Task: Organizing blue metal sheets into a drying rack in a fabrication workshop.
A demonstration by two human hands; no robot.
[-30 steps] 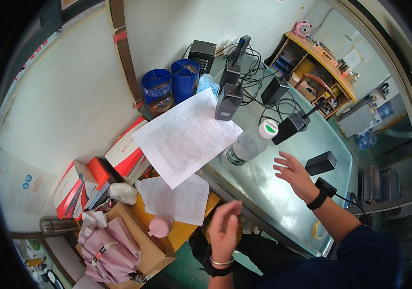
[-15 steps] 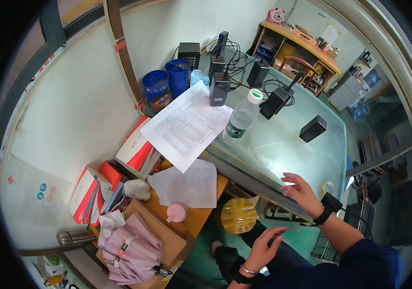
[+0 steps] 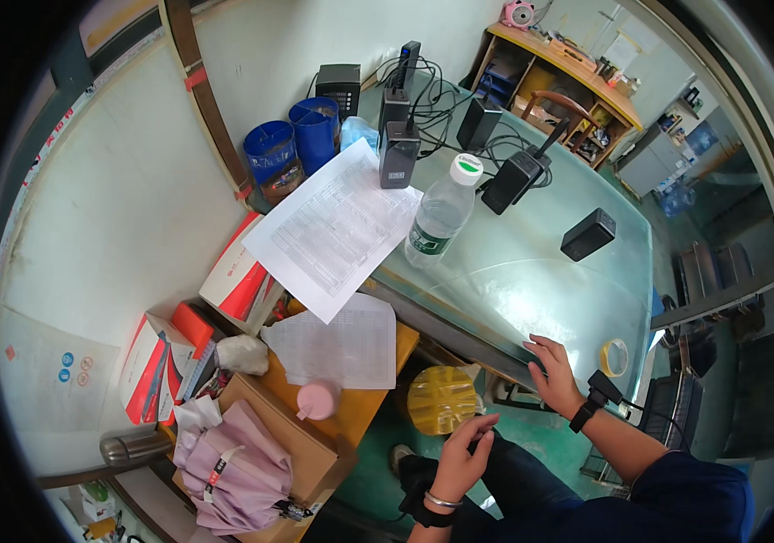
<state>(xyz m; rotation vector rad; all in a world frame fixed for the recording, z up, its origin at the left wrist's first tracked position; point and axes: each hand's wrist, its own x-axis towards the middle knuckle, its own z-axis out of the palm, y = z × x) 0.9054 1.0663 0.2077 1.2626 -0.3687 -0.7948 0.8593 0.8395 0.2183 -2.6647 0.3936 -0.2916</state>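
Observation:
My left hand (image 3: 463, 462), with a silver bangle and a black strap at the wrist, hangs over my lap below the table. Its fingers are loosely bent with a gap to the thumb, and nothing shows in it. Beside the near edge of the glass-topped table (image 3: 513, 281), my right hand (image 3: 556, 378) has its fingers apart and holds nothing; I cannot tell whether it touches the edge. A roll of tape (image 3: 615, 357) lies on the glass to its right. A yellow round seat (image 3: 443, 400) is beyond my left hand.
A clear water bottle (image 3: 441, 213) stands on the glass. Near it are a printed sheet (image 3: 332, 231) and black box-shaped devices (image 3: 588, 235) with cables. At left, a wooden stand (image 3: 360, 425) bears a pink round item (image 3: 318, 399), a cardboard box (image 3: 287, 425) and a folded pink umbrella (image 3: 237, 471).
My left hand has moved left and slightly up, its fingers nearer the thumb. The right hand has shifted slightly down. The whole view has also shifted a little.

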